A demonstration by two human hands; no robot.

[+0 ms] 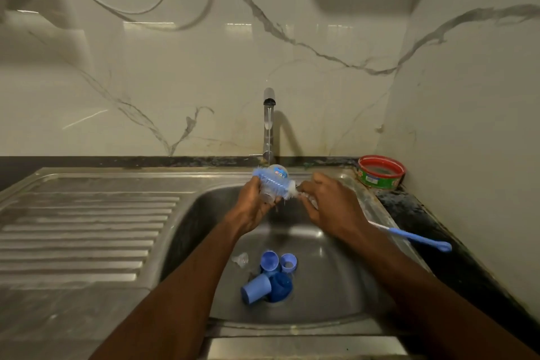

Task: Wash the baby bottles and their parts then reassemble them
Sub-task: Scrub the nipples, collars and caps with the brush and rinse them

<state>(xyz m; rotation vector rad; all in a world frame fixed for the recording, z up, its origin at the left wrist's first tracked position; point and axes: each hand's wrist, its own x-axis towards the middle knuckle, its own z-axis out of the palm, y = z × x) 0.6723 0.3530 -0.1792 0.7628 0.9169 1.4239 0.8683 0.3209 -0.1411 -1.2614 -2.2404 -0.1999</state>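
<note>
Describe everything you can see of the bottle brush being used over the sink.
The bottle brush has a blue head with pale, wet-looking bristles, apparently plastic. It lies roughly level across a clear baby bottle held in the left hand, under the running tap. The right hand grips it beside the bristles. Its thin pale shaft passes behind that hand and ends in a blue looped handle over the sink's right rim.
</note>
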